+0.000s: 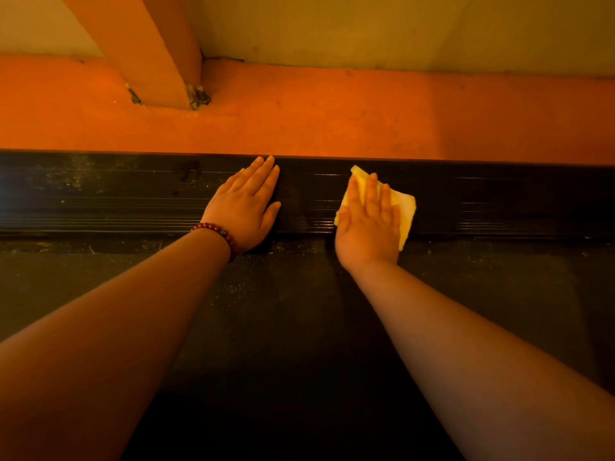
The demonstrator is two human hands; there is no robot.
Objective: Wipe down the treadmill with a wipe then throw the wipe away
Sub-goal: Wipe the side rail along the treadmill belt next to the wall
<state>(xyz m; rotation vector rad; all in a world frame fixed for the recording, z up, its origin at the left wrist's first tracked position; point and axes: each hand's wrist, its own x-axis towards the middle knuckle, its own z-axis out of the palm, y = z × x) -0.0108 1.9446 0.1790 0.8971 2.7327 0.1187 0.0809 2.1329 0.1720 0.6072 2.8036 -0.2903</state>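
Observation:
The treadmill's black ribbed side rail (pixel 116 194) runs across the view, dusty on its left part and shiny wet near the middle. Below it lies the dark running belt (pixel 283 327). My right hand (pixel 367 221) lies flat with straight fingers on a folded yellow wipe (pixel 404 207), pressing it onto the rail. My left hand (pixel 248 207), with a bead bracelet at the wrist, rests flat on the rail a short way to the left, fingertips at the rail's far edge.
Beyond the rail runs the treadmill's orange frame (pixel 332 118), with an orange upright post (pixel 149 51) bolted onto it at the upper left. A pale floor (pixel 399 28) lies behind. Dust and crumbs sit in the gap between rail and belt.

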